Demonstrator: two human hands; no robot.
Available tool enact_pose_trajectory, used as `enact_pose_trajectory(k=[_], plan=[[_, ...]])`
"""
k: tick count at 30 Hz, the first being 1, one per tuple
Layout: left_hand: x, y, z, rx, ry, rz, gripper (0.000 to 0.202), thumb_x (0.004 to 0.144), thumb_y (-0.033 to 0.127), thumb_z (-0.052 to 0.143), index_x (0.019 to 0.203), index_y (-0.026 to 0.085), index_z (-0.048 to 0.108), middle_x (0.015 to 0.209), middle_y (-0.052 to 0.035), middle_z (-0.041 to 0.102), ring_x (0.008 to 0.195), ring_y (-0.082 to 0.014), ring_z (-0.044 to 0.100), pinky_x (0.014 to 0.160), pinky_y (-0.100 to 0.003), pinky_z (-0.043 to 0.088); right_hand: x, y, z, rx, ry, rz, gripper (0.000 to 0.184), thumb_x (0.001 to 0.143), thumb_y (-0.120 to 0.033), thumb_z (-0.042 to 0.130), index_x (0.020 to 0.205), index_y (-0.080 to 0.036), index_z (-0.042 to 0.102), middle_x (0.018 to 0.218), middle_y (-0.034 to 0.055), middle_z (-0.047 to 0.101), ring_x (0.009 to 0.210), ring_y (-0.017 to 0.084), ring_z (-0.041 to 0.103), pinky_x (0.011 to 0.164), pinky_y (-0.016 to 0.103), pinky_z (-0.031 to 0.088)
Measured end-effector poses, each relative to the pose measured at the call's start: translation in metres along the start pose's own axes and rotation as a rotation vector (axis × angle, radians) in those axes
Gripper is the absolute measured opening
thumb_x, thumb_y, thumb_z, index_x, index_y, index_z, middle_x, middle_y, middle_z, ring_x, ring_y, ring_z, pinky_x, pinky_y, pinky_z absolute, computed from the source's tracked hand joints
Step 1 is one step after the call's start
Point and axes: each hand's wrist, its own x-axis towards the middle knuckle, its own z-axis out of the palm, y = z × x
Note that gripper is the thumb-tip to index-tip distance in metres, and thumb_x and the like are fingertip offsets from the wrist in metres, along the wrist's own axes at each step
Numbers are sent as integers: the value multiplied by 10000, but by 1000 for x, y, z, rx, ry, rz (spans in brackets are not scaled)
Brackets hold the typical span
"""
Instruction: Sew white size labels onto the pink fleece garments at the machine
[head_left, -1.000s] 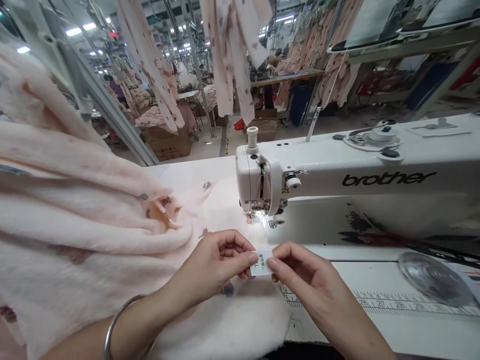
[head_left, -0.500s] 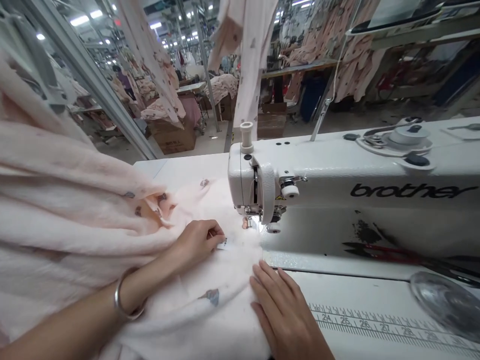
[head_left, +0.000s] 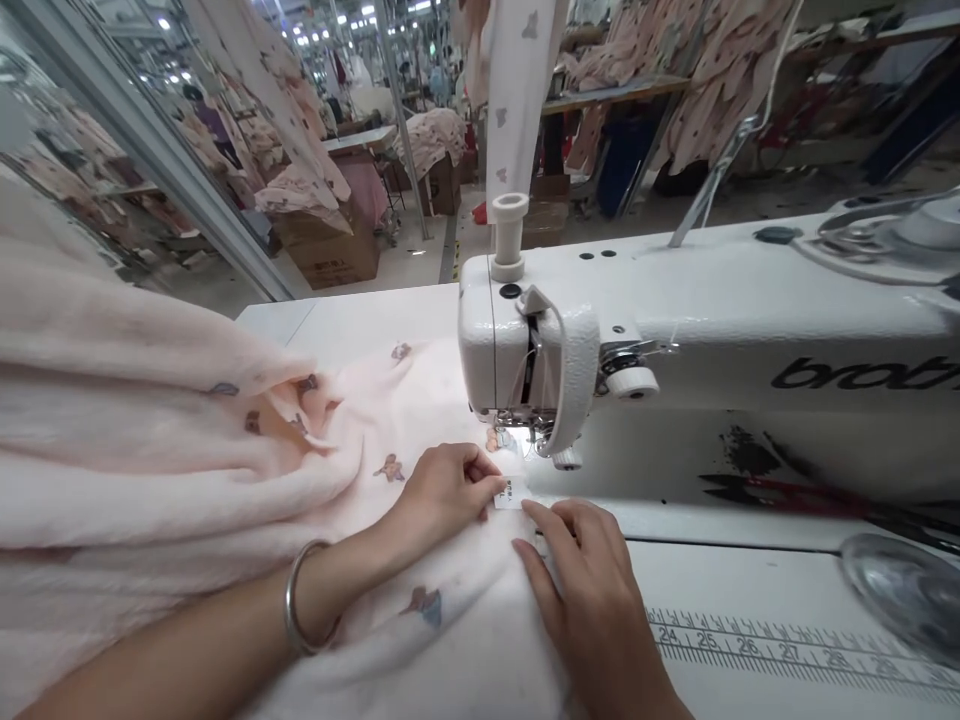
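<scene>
My left hand pinches a small white label with dark print, lying over pale pink fabric. The fabric has small brown and blue printed figures and reaches under the needle area of a white sewing machine. My right hand rests at the fabric's right edge, thumb and index finger apart. Its index fingertip meets the label's lower right corner. The label is just in front of the lit presser foot area, whose details are partly hidden by the machine head.
Red-handled thread snips lie on the machine bed at right, near a clear round dish. A printed ruler scale runs along the table's front. Bunched fabric fills the left side. A metal post rises behind it.
My left hand has carried the label rightward, close to the presser foot area. My right hand has lifted from lying flat, its index finger now at the label's corner. The view has shifted nearer the machine.
</scene>
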Motion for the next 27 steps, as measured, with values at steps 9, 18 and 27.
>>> enact_pose_trajectory(k=[9, 18, 27], plan=[[1, 1, -1, 9, -4, -13, 167, 749, 317, 618, 744, 151, 624, 553, 30, 608, 488, -102, 589, 496, -190, 394, 2, 2, -4, 3, -57, -8, 283, 971, -241, 435, 1180, -99, 563, 972, 97, 457, 902, 225, 454, 757, 378, 449], [2, 7, -5, 13, -35, -24, 155, 746, 299, 609, 733, 144, 615, 563, 37, 598, 455, -96, 586, 474, -180, 397, 4, 1, -4, 25, -72, -13, 289, 963, -220, 454, 1189, -79, 568, 977, 98, 453, 903, 221, 446, 757, 380, 447], [4, 6, -3, 49, -43, -9, 171, 780, 317, 591, 754, 147, 601, 619, 25, 625, 458, -104, 593, 479, -198, 417, 2, 1, -2, 12, -36, -35, 276, 951, -190, 475, 1154, -46, 593, 954, 112, 460, 894, 230, 455, 746, 400, 456]])
